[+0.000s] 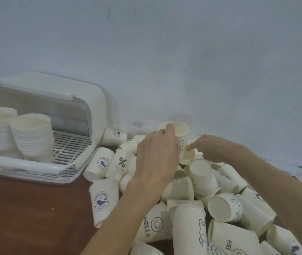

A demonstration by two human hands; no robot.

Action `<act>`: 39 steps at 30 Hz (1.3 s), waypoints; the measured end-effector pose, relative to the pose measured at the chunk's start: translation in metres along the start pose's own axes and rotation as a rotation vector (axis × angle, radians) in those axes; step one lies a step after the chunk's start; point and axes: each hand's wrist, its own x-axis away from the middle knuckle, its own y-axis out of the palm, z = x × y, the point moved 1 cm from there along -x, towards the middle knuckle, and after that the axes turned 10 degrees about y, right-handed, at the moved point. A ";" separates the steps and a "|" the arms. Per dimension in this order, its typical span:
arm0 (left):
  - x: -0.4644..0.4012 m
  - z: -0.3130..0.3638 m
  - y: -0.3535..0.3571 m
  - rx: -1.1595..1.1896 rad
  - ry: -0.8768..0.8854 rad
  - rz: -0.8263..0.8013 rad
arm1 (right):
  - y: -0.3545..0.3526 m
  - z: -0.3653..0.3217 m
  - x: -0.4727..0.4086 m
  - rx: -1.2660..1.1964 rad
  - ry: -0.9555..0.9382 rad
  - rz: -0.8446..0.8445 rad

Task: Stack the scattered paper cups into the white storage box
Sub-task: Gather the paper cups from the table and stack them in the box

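Note:
My left hand (155,159) grips an upright paper cup (180,130) with a smiley print, thumb over its rim, above the heap. Just to its right, my right hand (218,150) pinches the rim of a tilted paper cup (188,156) with the index finger on top; the thumb is hidden. Several printed white cups (201,181) lie scattered in a pile under and in front of both hands. The white storage box (36,166) stands at the left with its clear lid (36,105) raised. Two nested cup stacks (32,135) stand on its slatted tray.
The brown table (27,208) shows bare wood in front of the box at lower left. More loose cups (103,197) lie between box and pile. A pale wall (165,52) runs close behind everything.

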 end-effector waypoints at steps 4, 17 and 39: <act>0.006 -0.009 0.007 -0.046 0.048 0.032 | 0.004 0.004 -0.020 0.036 0.029 -0.089; 0.001 -0.017 -0.002 0.008 0.034 -0.083 | -0.006 0.008 -0.013 0.020 0.085 0.100; 0.058 -0.014 -0.088 -0.065 0.085 0.106 | -0.059 -0.057 0.099 -0.068 0.086 0.420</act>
